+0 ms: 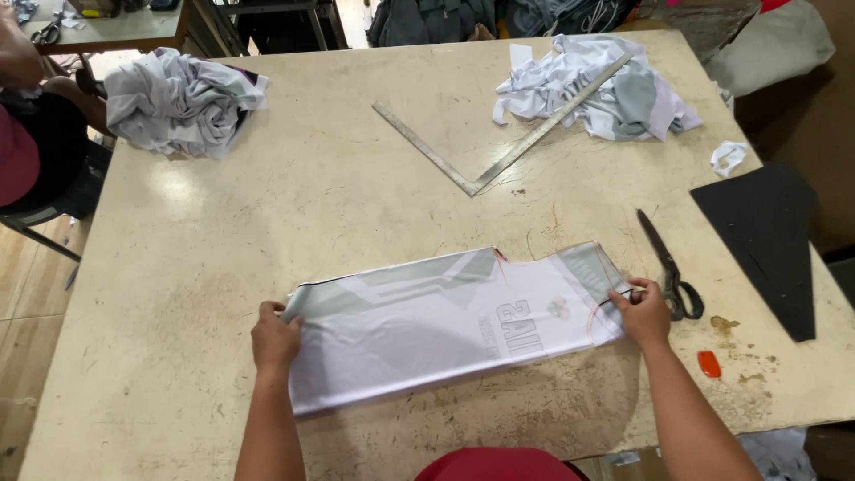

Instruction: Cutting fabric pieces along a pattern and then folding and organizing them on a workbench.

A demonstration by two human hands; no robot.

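Observation:
A folded white and grey printed fabric piece (445,325) lies flat near the table's front edge. My left hand (274,338) presses on its left end, fingers gripping the edge. At the right end my right hand (643,312) pinches the fabric's corner by the curved cut. Black scissors (668,267) lie on the table just right of that hand, blades pointing away from me.
A metal L-square ruler (499,151) lies at mid table. Crumpled fabric piles sit at the far left (183,102) and far right (606,89). A black pattern piece (766,240) and a small orange chalk (709,363) lie right. Another person sits at the left edge (27,134).

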